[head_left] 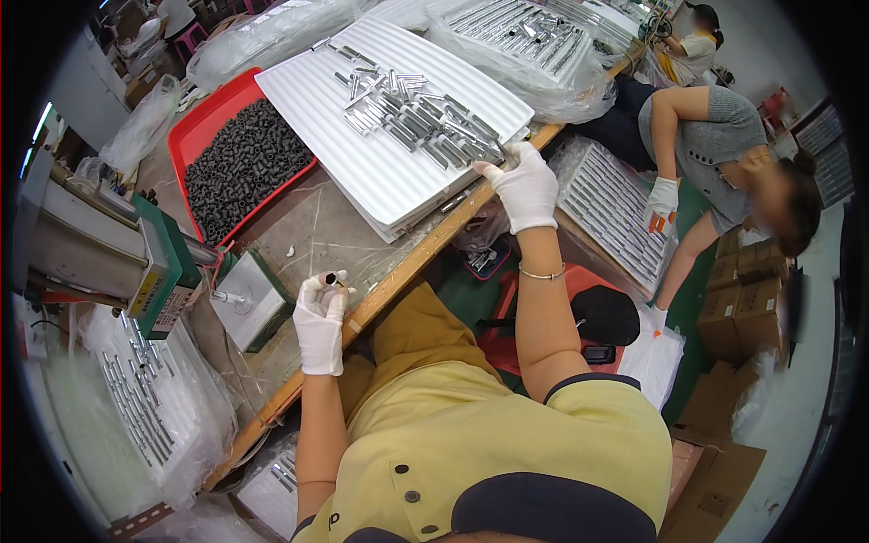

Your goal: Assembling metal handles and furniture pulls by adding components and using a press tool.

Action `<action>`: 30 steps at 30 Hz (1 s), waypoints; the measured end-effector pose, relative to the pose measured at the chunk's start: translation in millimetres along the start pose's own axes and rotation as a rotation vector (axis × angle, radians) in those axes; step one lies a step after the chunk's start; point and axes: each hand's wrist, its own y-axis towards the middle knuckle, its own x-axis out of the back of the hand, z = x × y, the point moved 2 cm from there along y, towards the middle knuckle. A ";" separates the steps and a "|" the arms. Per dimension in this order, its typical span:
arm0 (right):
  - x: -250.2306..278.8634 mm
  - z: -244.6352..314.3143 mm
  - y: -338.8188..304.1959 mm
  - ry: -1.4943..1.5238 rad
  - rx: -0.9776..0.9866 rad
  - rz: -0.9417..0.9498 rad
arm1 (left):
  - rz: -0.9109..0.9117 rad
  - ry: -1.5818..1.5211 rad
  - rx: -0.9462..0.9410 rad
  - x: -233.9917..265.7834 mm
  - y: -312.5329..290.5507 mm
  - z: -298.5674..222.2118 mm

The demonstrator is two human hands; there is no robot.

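Observation:
My left hand (320,324), in a white glove, is closed in a pinch round a small black sleeve (330,278) just above the table's front edge. It resembles the pieces heaped in the red bin. My right hand (527,190), also gloved, reaches to the near right corner of a white ribbed tray (317,81). Its thumb and fingers close round the end of a metal tube at the edge of the pile; the fingers partly hide that tube. Many shiny short metal tubes (412,122) lie loosely over the tray.
A red bin (177,149) of black sleeves (240,158) stands left of the tray. A green-and-grey bench machine (154,271) is at the left. At right a co-worker in grey (697,136) leans over a tray of tubes (615,213). The wooden table edge (407,262) runs before me.

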 end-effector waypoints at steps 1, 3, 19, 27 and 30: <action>-8.7 -7.5 0.1 0.001 0.005 0.004 | 0.019 -0.017 -0.015 1.9 1.8 6.5; -27.3 -24.5 -1.6 0.000 -0.065 -0.071 | 0.027 -0.035 -0.030 3.9 4.2 13.1; -24.5 92.3 -69.4 0.499 0.464 0.342 | -0.064 0.030 -0.145 26.8 0.0 8.6; -71.9 148.9 -124.5 0.219 0.944 0.706 | -0.231 0.473 -0.388 67.3 -14.9 12.9; -86.9 165.3 -154.1 0.192 1.021 0.755 | -0.285 0.299 -0.324 70.9 -22.0 10.9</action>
